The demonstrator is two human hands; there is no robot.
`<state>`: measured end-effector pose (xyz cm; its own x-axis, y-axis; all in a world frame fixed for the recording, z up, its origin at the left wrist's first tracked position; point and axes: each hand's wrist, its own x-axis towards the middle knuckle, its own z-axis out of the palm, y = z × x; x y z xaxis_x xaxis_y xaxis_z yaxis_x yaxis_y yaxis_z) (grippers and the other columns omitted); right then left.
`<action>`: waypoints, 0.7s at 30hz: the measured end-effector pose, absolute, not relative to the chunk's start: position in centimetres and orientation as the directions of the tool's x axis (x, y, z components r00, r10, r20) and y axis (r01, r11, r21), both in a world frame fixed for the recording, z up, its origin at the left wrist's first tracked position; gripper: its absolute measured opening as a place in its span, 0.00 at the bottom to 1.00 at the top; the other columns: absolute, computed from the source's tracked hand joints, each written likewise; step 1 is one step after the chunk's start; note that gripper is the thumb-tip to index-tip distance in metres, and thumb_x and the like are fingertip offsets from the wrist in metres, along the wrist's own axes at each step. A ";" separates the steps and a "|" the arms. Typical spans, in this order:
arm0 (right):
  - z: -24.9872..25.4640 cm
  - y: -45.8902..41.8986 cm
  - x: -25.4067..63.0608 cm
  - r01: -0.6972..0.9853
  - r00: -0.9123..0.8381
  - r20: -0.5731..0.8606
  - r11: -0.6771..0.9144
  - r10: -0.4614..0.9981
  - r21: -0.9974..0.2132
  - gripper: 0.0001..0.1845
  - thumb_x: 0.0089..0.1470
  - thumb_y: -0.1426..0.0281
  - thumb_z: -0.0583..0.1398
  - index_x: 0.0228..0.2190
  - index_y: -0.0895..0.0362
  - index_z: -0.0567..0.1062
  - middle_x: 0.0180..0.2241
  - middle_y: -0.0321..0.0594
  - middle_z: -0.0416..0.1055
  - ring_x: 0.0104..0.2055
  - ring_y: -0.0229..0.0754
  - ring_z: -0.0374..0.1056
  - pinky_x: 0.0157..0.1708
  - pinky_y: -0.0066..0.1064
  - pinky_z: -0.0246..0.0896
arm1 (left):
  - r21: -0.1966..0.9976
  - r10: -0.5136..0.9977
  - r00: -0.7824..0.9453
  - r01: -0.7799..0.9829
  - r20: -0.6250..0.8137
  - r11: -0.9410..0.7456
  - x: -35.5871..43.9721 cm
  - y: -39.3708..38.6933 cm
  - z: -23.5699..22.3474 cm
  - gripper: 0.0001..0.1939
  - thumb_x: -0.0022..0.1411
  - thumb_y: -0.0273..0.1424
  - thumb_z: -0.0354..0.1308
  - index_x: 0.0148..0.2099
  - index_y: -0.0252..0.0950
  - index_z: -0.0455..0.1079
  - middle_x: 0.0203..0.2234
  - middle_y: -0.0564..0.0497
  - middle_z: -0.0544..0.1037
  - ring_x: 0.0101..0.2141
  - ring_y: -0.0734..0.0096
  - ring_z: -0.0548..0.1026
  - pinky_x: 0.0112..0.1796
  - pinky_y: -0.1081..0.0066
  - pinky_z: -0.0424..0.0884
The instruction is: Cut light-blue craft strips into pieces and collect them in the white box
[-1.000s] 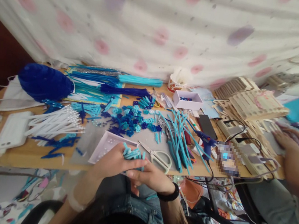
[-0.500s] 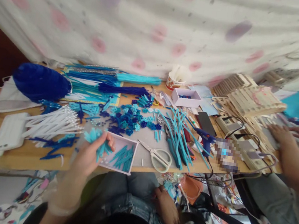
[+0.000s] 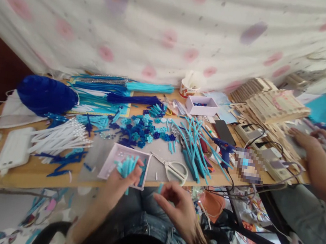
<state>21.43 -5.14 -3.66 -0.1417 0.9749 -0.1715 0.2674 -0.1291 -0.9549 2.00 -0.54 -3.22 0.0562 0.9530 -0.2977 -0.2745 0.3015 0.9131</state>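
White pearl-tipped stems: At the left of the near table, white stems point(image 3: 57, 139) are lying in a loose sheaf, well apart from both hands.

Shallow box: A pale box point(image 3: 106, 165) is sitting at the near edge, with small pale beads showing at its left and turquoise lengths at its right.

Left hand: The left hand point(image 3: 120, 180) is hovering over or resting on the box's near side (contact cannot be told), its fingers curling around a bundle, the thumb pressing alongside; the farther fingertips are partly hidden.

Turquoise bundle: The cut turquoise pieces point(image 3: 127, 165) are standing in the left grip, fanning out at the top. They are probably behaving as very light, fuzzy and bendable, hardly slippery, tough rather than fragile; a loose grip would likely be shedding single pieces. The sound hold appears to be low around the whole bunch, without crushing the pile.

Scissors: Pale-handled scissors point(image 3: 175, 172) are lying beyond the right hand, blades pointing far left.

Right hand: The right hand point(image 3: 176, 205) is hanging just off the near edge, thumb and forefinger nearly meeting on one short piece point(image 3: 160, 188), the other fingers loosely curling. Such a piece probably suits a mid-length pinch.

Long turquoise stems: Uncut-looking stems point(image 3: 194, 146) are sprawling farther right, bending gently.
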 end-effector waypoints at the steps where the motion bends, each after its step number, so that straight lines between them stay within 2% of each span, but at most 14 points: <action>1: -2.4 -4.2 19.9 0.204 -0.144 -0.125 -0.094 0.982 -0.974 0.11 0.54 0.62 0.63 0.28 0.56 0.72 0.24 0.33 0.70 0.27 0.37 0.65 0.28 0.27 0.61 | 0.929 0.952 0.090 -0.212 -0.292 0.305 2.6 -0.9 -3.3 0.21 0.52 0.45 0.70 0.42 0.36 0.75 0.21 0.56 0.74 0.24 0.72 0.72 0.30 0.71 0.69; 3: -0.5 -2.3 17.3 0.152 -0.175 -0.019 0.008 0.984 -0.988 0.06 0.54 0.67 0.62 0.28 0.57 0.73 0.24 0.34 0.70 0.26 0.37 0.65 0.27 0.27 0.61 | 0.943 0.953 0.057 -0.138 -0.298 0.303 3.2 -1.1 -3.2 0.22 0.53 0.47 0.69 0.43 0.36 0.76 0.29 0.51 0.80 0.32 0.64 0.77 0.37 0.67 0.72; 6: 0.2 -1.0 15.3 0.135 -0.245 -0.006 0.028 0.970 -0.990 0.03 0.54 0.71 0.62 0.32 0.57 0.77 0.30 0.37 0.76 0.30 0.39 0.71 0.33 0.28 0.66 | 0.959 0.950 -0.130 -0.034 -0.285 0.283 2.0 -0.4 -2.6 0.23 0.56 0.52 0.62 0.39 0.36 0.75 0.34 0.47 0.82 0.38 0.59 0.79 0.42 0.66 0.73; 8: -0.4 -1.1 15.5 0.173 -0.275 -0.018 0.031 0.961 -0.984 0.05 0.55 0.70 0.63 0.35 0.57 0.78 0.33 0.39 0.78 0.33 0.40 0.73 0.36 0.30 0.67 | 0.961 0.958 -0.193 0.136 -0.212 0.240 0.4 0.6 -2.2 0.24 0.60 0.54 0.55 0.36 0.36 0.73 0.36 0.46 0.82 0.39 0.60 0.79 0.41 0.67 0.73; 10: -1.6 -1.6 16.5 0.262 -0.249 -0.016 0.052 0.968 -0.964 0.05 0.57 0.70 0.61 0.35 0.57 0.78 0.33 0.40 0.79 0.33 0.40 0.74 0.37 0.31 0.67 | 0.876 0.968 -0.154 0.414 -0.199 0.246 -1.1 1.8 -2.0 0.26 0.66 0.52 0.43 0.35 0.36 0.70 0.36 0.44 0.82 0.38 0.61 0.80 0.40 0.68 0.74; 12: -2.7 -2.3 17.8 0.349 -0.203 -0.023 0.051 0.979 -0.936 0.06 0.59 0.71 0.59 0.33 0.57 0.77 0.32 0.40 0.78 0.34 0.42 0.73 0.37 0.32 0.66 | 0.795 0.957 -0.114 0.536 -0.267 0.285 -1.7 2.7 -2.1 0.23 0.65 0.49 0.47 0.31 0.37 0.70 0.27 0.45 0.81 0.30 0.61 0.80 0.33 0.68 0.74; 14: -3.6 -2.8 18.8 0.396 -0.167 -0.053 0.017 0.985 -0.918 0.07 0.59 0.70 0.59 0.33 0.57 0.77 0.31 0.41 0.78 0.34 0.43 0.73 0.37 0.33 0.66 | 0.714 0.944 -0.082 0.634 -0.319 0.296 -1.2 3.4 -2.5 0.17 0.64 0.43 0.52 0.30 0.37 0.70 0.24 0.47 0.80 0.27 0.60 0.80 0.31 0.67 0.73; 16: -4.1 -3.1 19.5 0.424 -0.165 -0.072 0.005 0.984 -0.906 0.07 0.60 0.70 0.58 0.33 0.57 0.77 0.31 0.41 0.78 0.34 0.44 0.73 0.36 0.33 0.66 | 0.618 0.941 -0.070 0.738 -0.330 0.271 0.0 3.7 -3.0 0.11 0.63 0.37 0.55 0.33 0.36 0.73 0.28 0.45 0.82 0.33 0.57 0.81 0.37 0.66 0.73; 18: -4.3 -3.0 19.8 0.450 -0.177 -0.060 0.027 0.982 -0.893 0.08 0.60 0.70 0.57 0.33 0.57 0.76 0.31 0.41 0.78 0.34 0.44 0.73 0.36 0.33 0.66 | 0.509 0.944 -0.081 0.826 -0.319 0.243 1.4 3.7 -3.4 0.07 0.62 0.31 0.57 0.36 0.35 0.75 0.38 0.40 0.82 0.43 0.53 0.80 0.44 0.63 0.71; 21: -4.1 -2.6 19.8 0.476 -0.209 -0.018 0.086 0.978 -0.875 0.07 0.61 0.71 0.57 0.34 0.57 0.75 0.32 0.41 0.77 0.34 0.44 0.73 0.35 0.33 0.65 | 0.359 0.945 -0.110 0.906 -0.307 0.222 3.1 3.1 -3.7 0.08 0.62 0.27 0.55 0.38 0.31 0.75 0.44 0.34 0.79 0.50 0.47 0.76 0.49 0.59 0.68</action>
<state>19.79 -2.60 -4.08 -0.2090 0.9778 -0.0176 0.4761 0.0860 -0.8752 3.05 3.10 -3.74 -0.1102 0.9452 -0.3075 0.9064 0.2225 0.3590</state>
